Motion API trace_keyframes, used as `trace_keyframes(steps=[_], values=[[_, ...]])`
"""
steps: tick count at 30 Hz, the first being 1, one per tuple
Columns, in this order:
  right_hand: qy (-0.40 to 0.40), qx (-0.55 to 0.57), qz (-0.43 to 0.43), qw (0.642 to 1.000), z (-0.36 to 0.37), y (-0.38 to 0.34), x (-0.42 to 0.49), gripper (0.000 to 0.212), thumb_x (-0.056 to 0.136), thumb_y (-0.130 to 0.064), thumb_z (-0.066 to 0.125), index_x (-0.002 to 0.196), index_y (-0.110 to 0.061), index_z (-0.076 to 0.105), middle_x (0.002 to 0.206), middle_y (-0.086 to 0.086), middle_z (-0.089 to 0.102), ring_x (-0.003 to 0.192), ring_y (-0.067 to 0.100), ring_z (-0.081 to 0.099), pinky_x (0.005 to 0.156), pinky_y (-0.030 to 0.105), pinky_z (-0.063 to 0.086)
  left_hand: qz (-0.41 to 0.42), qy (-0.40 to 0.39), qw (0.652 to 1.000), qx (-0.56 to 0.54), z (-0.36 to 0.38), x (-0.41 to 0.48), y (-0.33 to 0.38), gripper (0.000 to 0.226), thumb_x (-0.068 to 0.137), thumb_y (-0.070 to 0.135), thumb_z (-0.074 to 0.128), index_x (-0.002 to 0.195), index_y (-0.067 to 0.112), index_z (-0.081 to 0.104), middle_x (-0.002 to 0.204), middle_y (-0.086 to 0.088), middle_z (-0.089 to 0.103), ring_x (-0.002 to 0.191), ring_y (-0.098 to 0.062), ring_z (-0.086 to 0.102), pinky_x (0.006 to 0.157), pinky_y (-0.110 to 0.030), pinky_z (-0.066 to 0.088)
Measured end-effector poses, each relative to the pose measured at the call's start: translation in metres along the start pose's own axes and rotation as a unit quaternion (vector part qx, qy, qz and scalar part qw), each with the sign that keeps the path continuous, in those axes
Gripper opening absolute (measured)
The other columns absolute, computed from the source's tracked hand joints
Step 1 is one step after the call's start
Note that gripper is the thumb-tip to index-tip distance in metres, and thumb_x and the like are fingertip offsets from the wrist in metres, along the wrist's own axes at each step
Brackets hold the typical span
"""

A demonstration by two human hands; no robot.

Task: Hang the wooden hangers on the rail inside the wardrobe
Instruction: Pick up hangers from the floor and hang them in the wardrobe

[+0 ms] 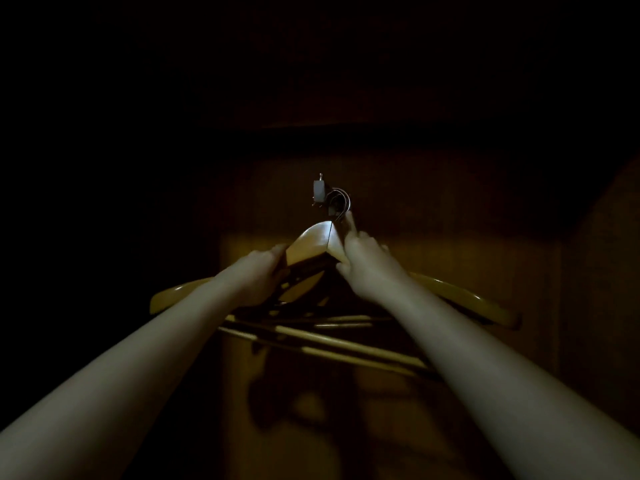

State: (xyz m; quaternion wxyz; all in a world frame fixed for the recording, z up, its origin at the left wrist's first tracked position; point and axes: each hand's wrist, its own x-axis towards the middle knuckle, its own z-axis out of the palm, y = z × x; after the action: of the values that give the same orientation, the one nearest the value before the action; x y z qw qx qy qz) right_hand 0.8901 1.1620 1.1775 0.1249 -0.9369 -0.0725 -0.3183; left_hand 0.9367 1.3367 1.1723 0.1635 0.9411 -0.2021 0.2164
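Both my arms reach up into a dark wardrobe. A bunch of wooden hangers (311,242) with pale shoulders and cross bars hangs in front of me, their metal hooks (341,200) gathered at a small metal fitting (319,189) on the end of the rail. My left hand (265,271) grips the left shoulder of the bunch just below its peak. My right hand (363,254) holds the right side of the peak, with one finger stretched up along the hooks. Whether the hooks sit over the rail is too dark to tell.
The brown wooden back panel (450,220) of the wardrobe fills the view behind the hangers. A dark shelf or top board (346,136) runs across above the fitting. The left side is black. The hangers' outer ends (485,306) spread wide to both sides.
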Motion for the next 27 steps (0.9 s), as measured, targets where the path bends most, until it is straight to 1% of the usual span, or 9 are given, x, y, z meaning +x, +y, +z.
trace_keyframes(steps=[3, 8, 9, 11, 16, 19, 21, 25, 27], values=[[0.03, -0.044, 0.008, 0.999, 0.015, -0.002, -0.005, 0.069, 0.092, -0.01, 0.052, 0.147, -0.013, 0.012, 0.152, 0.019, 0.021, 0.126, 0.036, 0.046, 0.095, 0.041, 0.047, -0.008, -0.001, 1.0, -0.007, 0.007, -0.004, -0.005, 0.033, 0.096, 0.02, 0.043, 0.129, 0.021, 0.041, 0.11, -0.005, 0.062, 0.092, -0.019, 0.063, 0.077, -0.033, 0.056], [0.109, -0.154, -0.01, 0.982, 0.025, 0.006, -0.007, 0.054, 0.088, -0.016, 0.059, 0.136, -0.011, 0.035, 0.139, 0.014, 0.035, 0.107, 0.028, 0.058, 0.078, 0.035, 0.053, -0.011, 0.053, 0.998, 0.036, 0.02, -0.009, 0.0, 0.026, 0.097, 0.029, 0.04, 0.122, 0.02, 0.04, 0.108, -0.007, 0.061, 0.09, -0.024, 0.062, 0.077, -0.041, 0.056], [0.122, -0.169, -0.015, 0.978, 0.026, 0.009, -0.006, 0.057, 0.087, -0.016, 0.06, 0.137, -0.012, 0.033, 0.134, 0.012, 0.038, 0.102, 0.026, 0.06, 0.073, 0.033, 0.053, -0.013, 0.066, 0.997, 0.046, 0.024, -0.009, 0.002, 0.027, 0.097, 0.031, 0.039, 0.121, 0.02, 0.039, 0.107, -0.007, 0.061, 0.089, -0.025, 0.062, 0.075, -0.041, 0.055], [0.136, -0.182, -0.018, 0.974, 0.025, 0.015, -0.002, 0.071, 0.088, -0.016, 0.06, 0.144, -0.016, 0.018, 0.126, 0.01, 0.041, 0.093, 0.025, 0.063, 0.067, 0.032, 0.053, -0.019, 0.087, 0.994, 0.059, 0.03, -0.009, 0.005, 0.029, 0.097, 0.035, 0.037, 0.122, 0.02, 0.038, 0.105, -0.007, 0.062, 0.088, -0.024, 0.062, 0.072, -0.039, 0.053], [0.113, -0.213, -0.019, 0.97, 0.014, 0.028, 0.013, 0.091, 0.088, -0.014, 0.059, 0.148, -0.022, -0.009, 0.132, 0.012, 0.041, 0.096, 0.027, 0.063, 0.071, 0.036, 0.053, -0.024, 0.103, 0.993, 0.054, 0.047, 0.0, 0.015, 0.035, 0.096, 0.038, 0.042, 0.124, 0.019, 0.035, 0.106, -0.003, 0.06, 0.083, -0.017, 0.054, 0.064, -0.031, 0.04], [0.095, -0.217, -0.019, 0.971, 0.01, 0.032, 0.022, 0.094, 0.085, -0.006, 0.059, 0.148, -0.025, -0.007, 0.133, 0.011, 0.042, 0.107, 0.03, 0.057, 0.079, 0.041, 0.05, -0.034, 0.139, 0.988, 0.052, 0.058, 0.005, 0.018, 0.039, 0.092, 0.03, 0.052, 0.124, 0.019, 0.032, 0.113, -0.003, 0.057, 0.092, -0.021, 0.056, 0.067, -0.033, 0.034], [0.085, -0.218, -0.015, 0.972, 0.012, 0.032, 0.027, 0.094, 0.085, -0.007, 0.06, 0.149, -0.024, -0.007, 0.134, 0.01, 0.041, 0.114, 0.029, 0.05, 0.082, 0.04, 0.048, -0.029, 0.163, 0.985, 0.054, 0.063, 0.008, 0.016, 0.042, 0.09, 0.026, 0.055, 0.124, 0.018, 0.03, 0.115, -0.004, 0.054, 0.099, -0.023, 0.056, 0.067, -0.033, 0.033], [0.092, -0.211, -0.01, 0.973, 0.017, 0.031, 0.029, 0.092, 0.087, -0.015, 0.061, 0.149, -0.024, -0.006, 0.136, 0.009, 0.039, 0.115, 0.028, 0.048, 0.08, 0.038, 0.047, -0.016, 0.179, 0.982, 0.061, 0.063, 0.01, 0.011, 0.042, 0.09, 0.028, 0.056, 0.121, 0.016, 0.031, 0.113, -0.006, 0.053, 0.1, -0.025, 0.057, 0.071, -0.036, 0.038], [0.082, -0.201, -0.01, 0.976, 0.017, 0.03, 0.027, 0.093, 0.086, -0.02, 0.061, 0.149, -0.024, -0.008, 0.136, 0.01, 0.038, 0.115, 0.029, 0.049, 0.08, 0.04, 0.047, -0.012, 0.177, 0.983, 0.055, 0.062, 0.009, 0.01, 0.041, 0.09, 0.03, 0.054, 0.121, 0.016, 0.032, 0.114, -0.007, 0.053, 0.101, -0.025, 0.056, 0.081, -0.04, 0.044]])
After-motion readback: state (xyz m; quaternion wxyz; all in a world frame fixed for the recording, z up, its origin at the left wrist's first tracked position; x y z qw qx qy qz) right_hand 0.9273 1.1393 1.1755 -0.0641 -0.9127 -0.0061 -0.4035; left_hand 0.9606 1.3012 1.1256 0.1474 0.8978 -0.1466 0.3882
